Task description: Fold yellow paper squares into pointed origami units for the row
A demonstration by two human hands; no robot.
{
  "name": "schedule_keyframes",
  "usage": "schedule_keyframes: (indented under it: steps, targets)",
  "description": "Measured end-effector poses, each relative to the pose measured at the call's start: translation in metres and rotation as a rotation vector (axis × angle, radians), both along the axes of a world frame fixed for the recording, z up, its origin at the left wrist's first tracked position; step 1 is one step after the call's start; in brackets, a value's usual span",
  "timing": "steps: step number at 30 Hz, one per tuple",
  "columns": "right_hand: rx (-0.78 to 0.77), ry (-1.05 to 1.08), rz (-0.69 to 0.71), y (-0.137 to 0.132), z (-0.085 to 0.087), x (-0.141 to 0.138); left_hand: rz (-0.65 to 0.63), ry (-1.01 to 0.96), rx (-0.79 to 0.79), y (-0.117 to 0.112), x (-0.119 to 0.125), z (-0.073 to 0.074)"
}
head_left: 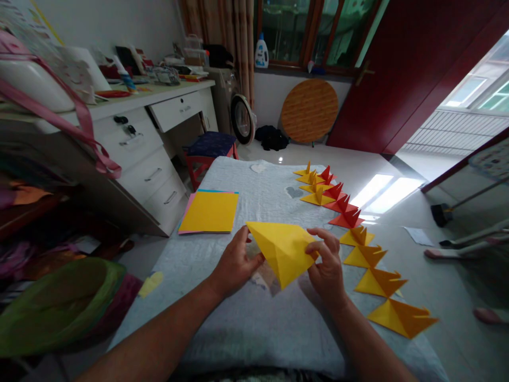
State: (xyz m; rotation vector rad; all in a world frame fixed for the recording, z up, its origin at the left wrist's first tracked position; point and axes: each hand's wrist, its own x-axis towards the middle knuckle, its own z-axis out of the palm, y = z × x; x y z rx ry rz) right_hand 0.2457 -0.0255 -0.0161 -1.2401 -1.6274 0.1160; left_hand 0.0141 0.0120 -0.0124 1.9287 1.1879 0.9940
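Note:
Between my two hands a folded sheet of yellow origami paper is held just above the cloth-covered table, with one point facing down toward me. My left hand grips its left edge, the thumb in front and the fingers partly hidden behind. On the other side, my right hand pinches the right edge between thumb and fingers. Left of the paper lies a stack of square paper, yellow on top with pink and blue edges showing. Folded yellow paper pieces and red ones stand in rows along the right.
A pale blue cloth covers the table. A green-rimmed bin stands at the lower left. A white desk with drawers is on the left, and a stool sits behind the table. Someone's feet show at the right.

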Motion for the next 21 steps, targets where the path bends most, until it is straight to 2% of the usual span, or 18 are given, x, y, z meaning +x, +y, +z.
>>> schedule_keyframes:
  steps: [3,6,10,14,17,21]
  targets:
    - [0.063,-0.129,-0.045,-0.0025,0.0018,0.0002,0.119,-0.166,0.006,0.0033,0.0019,-0.0093]
    - [0.084,-0.235,-0.054,-0.0033,0.0006,0.0008,0.133,-0.211,0.056,0.0053,0.0019,-0.013]
    - [0.074,-0.373,-0.019,-0.003,-0.0021,-0.0011,0.058,-0.009,0.151,0.0029,-0.001,-0.0068]
    - [-0.066,-0.465,0.058,-0.0023,-0.0039,-0.0035,-0.05,0.209,0.192,0.0016,-0.0042,-0.0034]
    - [-0.176,-0.522,0.108,-0.0026,-0.0048,-0.0035,-0.105,0.294,0.181,0.0032,-0.0057,-0.0066]
    - [-0.26,-0.615,0.155,-0.0036,-0.0058,-0.0038,-0.104,0.339,0.229,0.0048,-0.0066,-0.0084]
